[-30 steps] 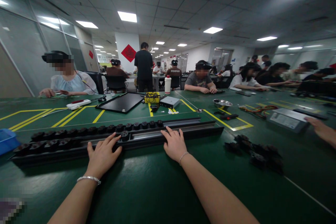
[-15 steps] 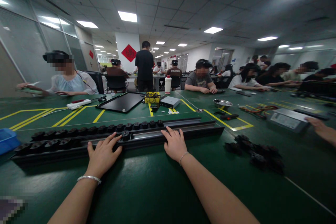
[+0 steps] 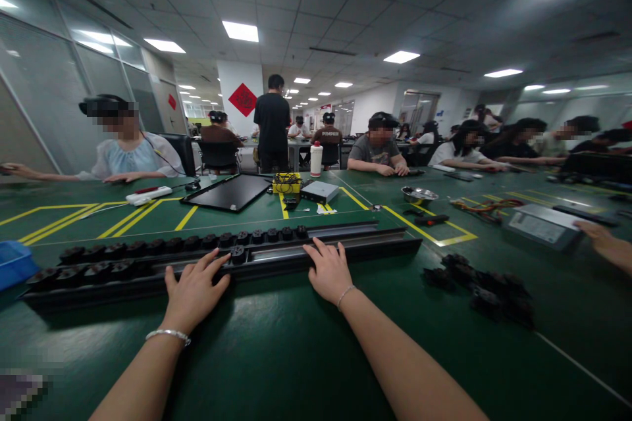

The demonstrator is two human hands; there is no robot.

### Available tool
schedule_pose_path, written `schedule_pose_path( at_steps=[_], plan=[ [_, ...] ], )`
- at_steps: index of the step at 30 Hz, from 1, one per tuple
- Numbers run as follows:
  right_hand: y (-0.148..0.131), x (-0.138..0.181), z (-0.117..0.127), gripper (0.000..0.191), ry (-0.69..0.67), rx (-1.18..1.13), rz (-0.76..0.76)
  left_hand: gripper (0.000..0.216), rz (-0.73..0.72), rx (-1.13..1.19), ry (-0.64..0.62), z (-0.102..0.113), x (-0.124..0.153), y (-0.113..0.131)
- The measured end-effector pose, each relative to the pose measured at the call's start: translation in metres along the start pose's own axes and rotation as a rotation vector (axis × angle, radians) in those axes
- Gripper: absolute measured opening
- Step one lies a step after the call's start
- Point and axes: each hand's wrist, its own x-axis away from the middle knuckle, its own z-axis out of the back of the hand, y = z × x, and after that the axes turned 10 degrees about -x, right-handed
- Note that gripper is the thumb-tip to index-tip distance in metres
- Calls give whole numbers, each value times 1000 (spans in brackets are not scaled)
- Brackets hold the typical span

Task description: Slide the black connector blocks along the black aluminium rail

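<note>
Two long black rails lie side by side in front of me, the near rail and the far rail. Black round-topped modules sit in rows in both. My left hand is open, its fingers spread over the near rail's front edge. Close to its index fingertip, one single black module sits in the near rail. Farther right, my right hand rests open with spread fingers on the same rail, over its bare channel. Loose black modules lie in a heap to the right.
Beyond the rails are a black flat panel, a yellow box with cables, a grey drive box, a white bottle and a metal bowl. A blue bin stands left. Another person's hand touches a metal box.
My hands and the rails look unchanged. The person across on the left has stretched an arm farther out to the left.
</note>
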Motion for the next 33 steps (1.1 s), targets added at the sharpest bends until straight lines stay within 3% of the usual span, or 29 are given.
schedule_pose_path(
  at_steps=[22,33],
  plan=[
    [1,0,-2,53,12,7,6,44,-19,-23,10,3,1,1],
    [2,-1,-2,53,8,8,10,45,-67,19,119,-1,4,10]
  ],
)
